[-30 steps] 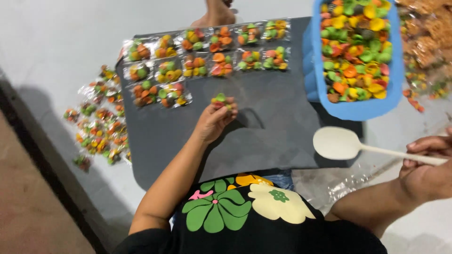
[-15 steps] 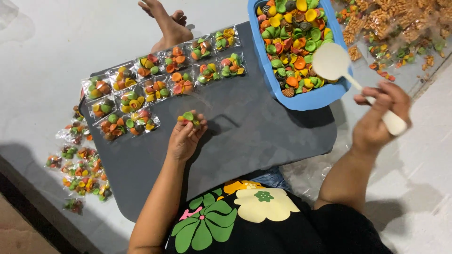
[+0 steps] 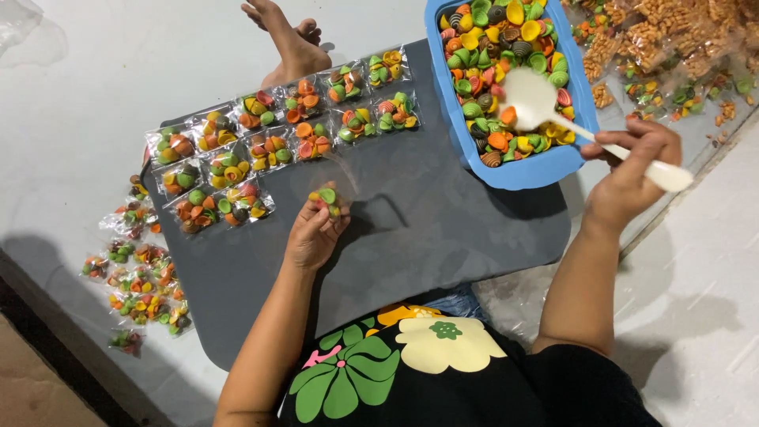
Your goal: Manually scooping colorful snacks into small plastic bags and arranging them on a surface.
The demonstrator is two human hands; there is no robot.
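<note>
Leftmost, loose packets (image 3: pixel 134 277) are lying on the floor beside a dark board (image 3: pixel 443 229), where filled packets (image 3: pixel 269 146) are sitting in rows along the far edge. Just right of the rows, the left hand (image 3: pixel 314 235) is pinching a small clear bag (image 3: pixel 326 198) holding a few coloured shells over the board. Further right, the right hand (image 3: pixel 632 170) is gripping the handle of a white spoon (image 3: pixel 538 99), fingers curled tightly round it, its bowl dipping into the shells in the blue tub (image 3: pixel 518 170). Filling looks like the step in hand; topping up the bag would need a loaded spoon carried across to its mouth without spilling.
</note>
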